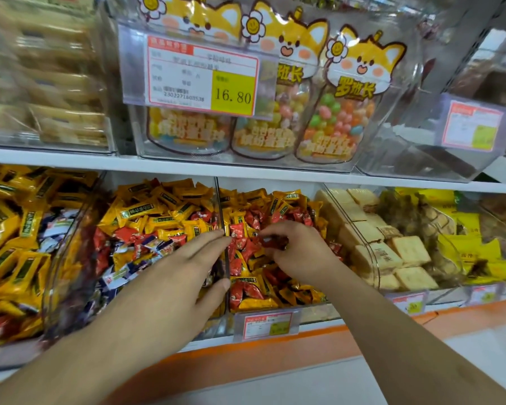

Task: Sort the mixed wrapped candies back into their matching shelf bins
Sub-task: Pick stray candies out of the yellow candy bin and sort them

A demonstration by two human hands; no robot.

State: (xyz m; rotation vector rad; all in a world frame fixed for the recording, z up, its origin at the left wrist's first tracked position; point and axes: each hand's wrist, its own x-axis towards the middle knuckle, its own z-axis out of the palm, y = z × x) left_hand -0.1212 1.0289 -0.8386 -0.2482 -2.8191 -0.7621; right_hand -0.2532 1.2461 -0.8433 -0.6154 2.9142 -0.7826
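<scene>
Right grip (292, 249) pinches crinkly red candy (275, 241); left grip (184, 258) flat, empty.

Candies (254, 229) in glossy, crinkled foil wrappers. Bins (345, 217) of clear, smooth plastic. Shelf (246, 171) smooth, white, matt. Price tag (202, 77) printed paper behind clear plastic.

"16.80" on price tag (202, 76)

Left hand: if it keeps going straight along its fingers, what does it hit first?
Probably the clear divider between the two candy bins: the left hand has its fingertips at that wall already. Past it lie the red wrapped candies. Depth is uncertain from one view.
</scene>
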